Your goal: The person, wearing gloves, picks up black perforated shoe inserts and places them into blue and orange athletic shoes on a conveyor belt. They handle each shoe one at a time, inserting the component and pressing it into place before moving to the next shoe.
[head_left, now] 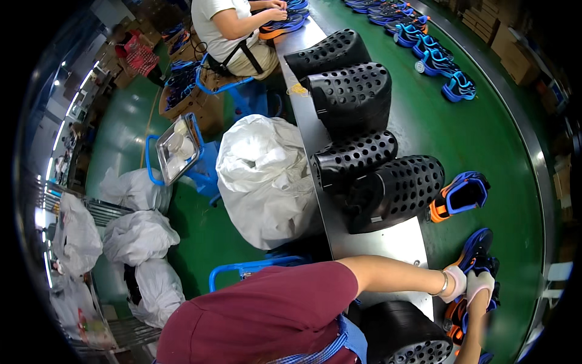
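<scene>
Hands in pale gloves meet over a dark blue shoe [476,244] on the right side of a green belt [424,109], the left hand [454,285] reaching across from the left and the right hand [480,285] set just beside it, its forearm rising from the near edge. Both are at the shoe's near part, but their fingers are largely hidden, so whether either one grips or merely rests there cannot be told. The gloves cover part of the shoe, and its dark upper blends into dark material beside it. The right forearm is cut off at the near edge and partly covers more shoes [456,314], orange and blue, crowded on the near stretch of belt.

The shoe's long axis slants from near left to far right; its rounded far end points away, though which end is the toe is hard to make out. Farther along stands an orange-and-blue shoe [441,209], its opening upward.

Along the metal ledge [388,242] left of the belt, black perforated tubs [351,97] lie in a line, with a near tub [397,327] partly behind the left forearm. A bulging white sack [267,194] sits left of the ledge. At the far end, a seated co-worker [221,24] in a white shirt, head out of view, has both hands near other shoes.
</scene>
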Motion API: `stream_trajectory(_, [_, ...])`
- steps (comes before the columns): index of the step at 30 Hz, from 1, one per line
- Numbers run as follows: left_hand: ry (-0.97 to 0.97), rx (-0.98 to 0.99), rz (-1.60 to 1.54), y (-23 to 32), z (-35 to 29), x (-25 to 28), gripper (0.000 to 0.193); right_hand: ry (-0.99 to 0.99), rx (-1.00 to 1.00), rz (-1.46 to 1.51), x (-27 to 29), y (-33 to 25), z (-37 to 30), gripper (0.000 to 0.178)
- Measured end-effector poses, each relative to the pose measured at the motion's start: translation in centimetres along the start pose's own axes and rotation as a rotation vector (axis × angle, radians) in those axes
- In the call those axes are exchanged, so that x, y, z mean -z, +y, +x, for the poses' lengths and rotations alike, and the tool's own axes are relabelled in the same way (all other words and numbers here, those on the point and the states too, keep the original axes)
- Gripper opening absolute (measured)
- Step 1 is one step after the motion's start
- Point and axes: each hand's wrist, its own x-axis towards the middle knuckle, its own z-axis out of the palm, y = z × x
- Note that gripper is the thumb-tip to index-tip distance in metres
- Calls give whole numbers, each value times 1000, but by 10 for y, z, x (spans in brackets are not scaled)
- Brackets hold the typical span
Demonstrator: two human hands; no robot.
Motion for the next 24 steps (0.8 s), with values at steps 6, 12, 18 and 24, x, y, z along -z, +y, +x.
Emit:
stream_trajectory(6, [-168,-50,93,-7,25,7,26,-33,25,-109,6,-21,12,27])
stream_trajectory(12, [-147,-36,112,-13,32,9,22,106,251,-89,-19,1,53,28])
stream_trajectory(18, [71,31,-203,-22,-21,41,25,-54,94,-296,9,-16,25,36])
stream_trajectory(24, [-22,46,-125,-32,-13,38,32,-12,25,-145,-4,-24,41,38])
